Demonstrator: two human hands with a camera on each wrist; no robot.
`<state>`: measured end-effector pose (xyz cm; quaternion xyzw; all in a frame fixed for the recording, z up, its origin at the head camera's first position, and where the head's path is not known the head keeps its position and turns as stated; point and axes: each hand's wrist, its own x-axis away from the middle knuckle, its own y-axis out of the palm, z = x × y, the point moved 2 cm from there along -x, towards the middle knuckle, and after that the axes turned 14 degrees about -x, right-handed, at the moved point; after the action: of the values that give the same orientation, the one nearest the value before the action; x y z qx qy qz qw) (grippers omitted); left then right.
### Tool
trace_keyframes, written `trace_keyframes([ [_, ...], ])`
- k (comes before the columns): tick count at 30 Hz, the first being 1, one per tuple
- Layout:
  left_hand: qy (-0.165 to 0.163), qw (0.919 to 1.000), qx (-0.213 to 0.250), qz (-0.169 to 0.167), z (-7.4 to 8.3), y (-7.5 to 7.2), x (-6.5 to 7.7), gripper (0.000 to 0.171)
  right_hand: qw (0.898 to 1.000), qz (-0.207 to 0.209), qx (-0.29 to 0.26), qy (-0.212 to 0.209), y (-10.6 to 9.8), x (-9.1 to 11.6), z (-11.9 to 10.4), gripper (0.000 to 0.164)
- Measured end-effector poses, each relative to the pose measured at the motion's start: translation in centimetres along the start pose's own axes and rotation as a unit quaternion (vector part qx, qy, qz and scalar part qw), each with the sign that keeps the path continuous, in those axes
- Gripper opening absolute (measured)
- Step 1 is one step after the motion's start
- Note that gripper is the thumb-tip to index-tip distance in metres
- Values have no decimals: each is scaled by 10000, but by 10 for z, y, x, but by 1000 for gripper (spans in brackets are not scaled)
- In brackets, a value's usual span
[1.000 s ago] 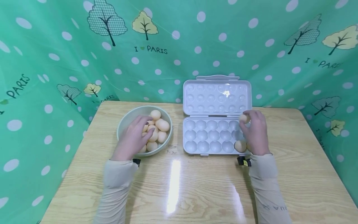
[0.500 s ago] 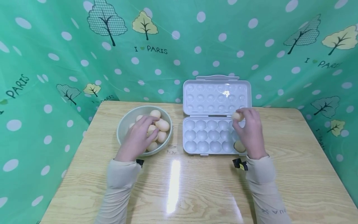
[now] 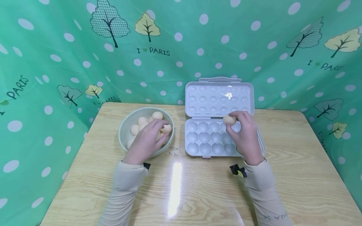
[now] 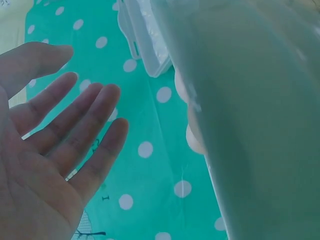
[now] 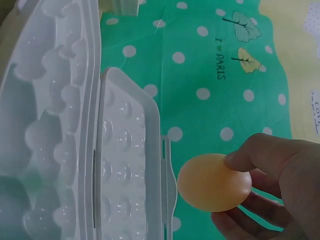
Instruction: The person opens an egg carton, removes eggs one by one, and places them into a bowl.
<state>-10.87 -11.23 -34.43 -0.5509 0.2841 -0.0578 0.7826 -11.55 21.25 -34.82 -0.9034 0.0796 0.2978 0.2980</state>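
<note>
Several pale eggs (image 3: pixel 157 115) lie in a round light-green bowl (image 3: pixel 123 130) on the left of the table. Over the bowl hovers my left hand (image 3: pixel 147 139); its fingers are loosely extended and hold nothing in the left wrist view. Between thumb and fingertips, my right hand (image 3: pixel 245 136) pinches an egg (image 3: pixel 229 120) above the back rows of an opened egg carton (image 3: pixel 204 137). The carton's visible left cups hold nothing. My right hand and wrist hide most of its right end, where only a sliver of an egg shows.
The carton's dimpled lid (image 3: pixel 207 91) stands raised at the back, close to the green polka-dot curtain (image 3: pixel 169 25). Under everything is a wood-grain table (image 3: pixel 203 194), with a gap of bare tabletop between bowl and carton.
My right hand has carried the pinched egg leftward over the carton. My left hand has shifted right across the bowl, uncovering eggs on its left side.
</note>
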Motion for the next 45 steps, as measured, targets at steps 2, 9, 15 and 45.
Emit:
trace_keyframes([
  [2,5,10000,-2,-22,1,1,0,27,10000,-38,-77,18,2,1,-2,34],
  [9,192,9997,-23,121,7,3,-1,28,9994,-138,-270,-152,9,2,-10,34],
  [15,360,9993,2,137,10,5,-2,30,9984,-295,-387,-276,16,4,-19,35],
  [45,809,9967,-44,16,37,18,-3,45,9837,-993,-1176,-931,49,23,-54,36],
])
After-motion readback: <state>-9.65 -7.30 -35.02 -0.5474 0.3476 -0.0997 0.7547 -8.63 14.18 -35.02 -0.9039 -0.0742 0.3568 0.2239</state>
